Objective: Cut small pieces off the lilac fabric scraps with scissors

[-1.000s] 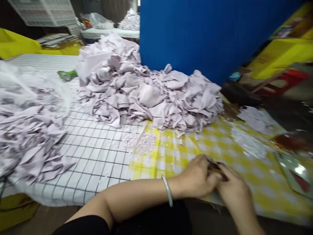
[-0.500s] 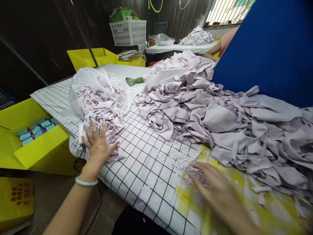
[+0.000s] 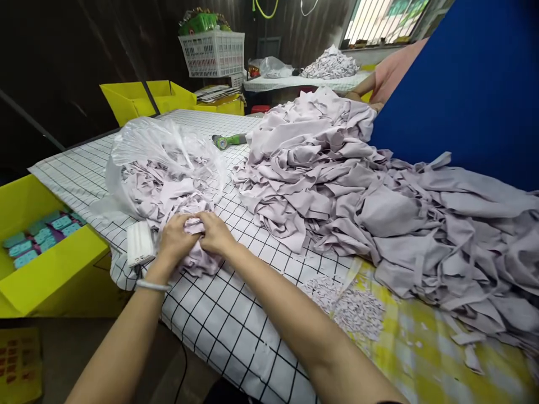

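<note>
My left hand point(image 3: 176, 238) and my right hand point(image 3: 215, 233) come together on a bunch of pale lilac fabric strips point(image 3: 196, 224). The fingers of both curl into the cloth, and the fingertips are partly hidden by it. These strips spill from the mouth of a clear plastic bag point(image 3: 147, 137) lying on the checked tablecloth point(image 3: 236, 320). Just left of my left hand is a white ribbed block point(image 3: 140, 244). A large heap of the same lilac cloth point(image 3: 337, 179) lies to the right, apart from my hands.
Small fabric snippets point(image 3: 357, 311) are scattered on a yellow checked cloth point(image 3: 421, 348). A green-handled tool point(image 3: 229, 141) lies near the heap. Yellow boxes point(image 3: 63, 275) stand left of the table. A blue panel point(image 3: 438, 106) blocks the right; a person's pink sleeve point(image 3: 393, 70) shows behind it.
My right hand has left the snippets and moved left to the strips beside the bag. My left hand, spread flat before, now has its fingers closed on the cloth.
</note>
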{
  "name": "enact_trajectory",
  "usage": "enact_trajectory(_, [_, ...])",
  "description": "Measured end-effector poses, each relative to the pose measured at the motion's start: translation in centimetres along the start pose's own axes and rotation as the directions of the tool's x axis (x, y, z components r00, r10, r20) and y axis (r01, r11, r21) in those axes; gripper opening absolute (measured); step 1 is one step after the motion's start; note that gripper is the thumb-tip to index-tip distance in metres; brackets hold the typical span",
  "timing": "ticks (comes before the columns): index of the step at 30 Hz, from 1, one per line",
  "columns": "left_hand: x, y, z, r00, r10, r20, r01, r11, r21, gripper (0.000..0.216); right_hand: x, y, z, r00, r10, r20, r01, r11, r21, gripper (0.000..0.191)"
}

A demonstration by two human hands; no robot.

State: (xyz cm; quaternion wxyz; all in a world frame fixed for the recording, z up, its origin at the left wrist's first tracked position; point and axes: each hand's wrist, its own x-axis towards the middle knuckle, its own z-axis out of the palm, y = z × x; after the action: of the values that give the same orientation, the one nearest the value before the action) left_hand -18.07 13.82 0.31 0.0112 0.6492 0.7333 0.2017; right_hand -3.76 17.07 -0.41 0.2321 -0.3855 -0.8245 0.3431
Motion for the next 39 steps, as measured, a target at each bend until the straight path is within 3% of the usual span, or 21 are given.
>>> enact_trajectory(3, [-2.1,3.1,0.3,0.987,0.108,0.116,-0.094,0.988,-0.123,0.043,-4.3,2.7,-3.3,0.998,0.047,0.036,-0.048,0.999,0.014,0.065])
enact_trajectory(6, [-3.0,5.0,-0.3,0.938,0.208,0.277,-0.14,0.959,-0.247,0.05,-7.6,4.7,-5.4,0.984,0.151,0.098,-0.151,0.989,-0.008,0.069])
enact_trajectory(7, [-3.0,5.3,-0.6,0.947,0.202,0.25,-0.141,0.96,-0.242,0.054,-8.2,4.8,-5.6,0.979,0.183,0.094,-0.181,0.983,-0.024,0.075])
enact_trajectory(10, [-2.7,5.7,-1.4,0.979,0.203,0.002,-0.202,0.972,-0.117,0.063,-8.6,3.8,-4.6,0.97,0.237,0.044,-0.234,0.97,-0.064,0.09])
enact_trajectory(12, [-3.3,5.9,-1.3,0.948,0.318,-0.019,-0.318,0.946,-0.058,0.067,-8.6,2.5,-3.1,0.967,0.252,0.041,-0.249,0.966,-0.067,0.08])
enact_trajectory(16, [-7.2,5.7,0.5,0.881,0.46,0.114,-0.457,0.888,-0.052,0.073,-10.8,1.5,-2.4,0.969,0.229,0.096,-0.229,0.973,-0.012,0.051])
enact_trajectory(20, [-10.7,5.2,1.7,0.834,0.505,0.221,-0.518,0.855,0.003,0.065,-14.2,3.5,-5.8,0.955,0.263,0.139,-0.274,0.96,0.064,0.018])
enact_trajectory(23, [-10.9,5.7,0.3,0.815,0.519,0.257,-0.525,0.85,-0.052,0.046,-15.5,3.7,-8.5,0.944,0.253,0.21,-0.279,0.954,0.106,0.013])
enact_trajectory(25, [-10.4,6.6,-1.6,0.842,0.5,0.202,-0.461,0.862,-0.21,0.036,-16.2,2.3,-9.3,0.966,0.184,0.182,-0.217,0.958,0.185,0.01])
enact_trajectory(27, [-9.7,7.4,-3.1,0.902,0.404,0.153,-0.306,0.847,-0.435,0.038,-17.5,-0.1,-9.2,0.996,0.083,0.018,-0.084,0.944,0.32,0.009])
enact_trajectory(29, [-9.3,8.0,-3.7,0.932,0.289,0.22,-0.101,0.787,-0.609,0.048,-19.3,-2.5,-8.4,0.986,-0.007,-0.168,0.082,0.893,0.443,0.009])
enact_trajectory(30, [-9.3,8.2,-3.5,0.918,0.252,0.305,0.012,0.752,-0.659,0.051,-20.2,-3.4,-7.8,0.976,-0.059,-0.21,0.156,0.861,0.484,0.009])
enact_trajectory(32, [-9.4,8.9,-2.6,0.829,0.226,0.511,0.26,0.654,-0.711,0.049,-22.1,-4.6,-6.5,0.954,-0.199,-0.224,0.29,0.805,0.518,0.01])
enact_trajectory(35, [-10.3,10.5,-1.2,0.688,0.236,0.686,0.609,0.326,-0.723,0.042,-24.3,-4.7,-5.0,0.926,-0.317,-0.205,0.377,0.799,0.468,0.012])
enact_trajectory(37, [-11.0,12.0,-0.9,0.665,0.22,0.713,0.718,0.074,-0.692,0.051,-25.7,-4.3,-4.5,0.944,-0.271,-0.188,0.327,0.842,0.43,0.012])
enact_trajectory(39, [-11.7,13.1,-1.1,0.668,0.17,0.724,0.742,-0.093,-0.664,0.048,-27.0,-3.9,-4.3,0.96,-0.249,-0.13,0.281,0.853,0.439,0.012])
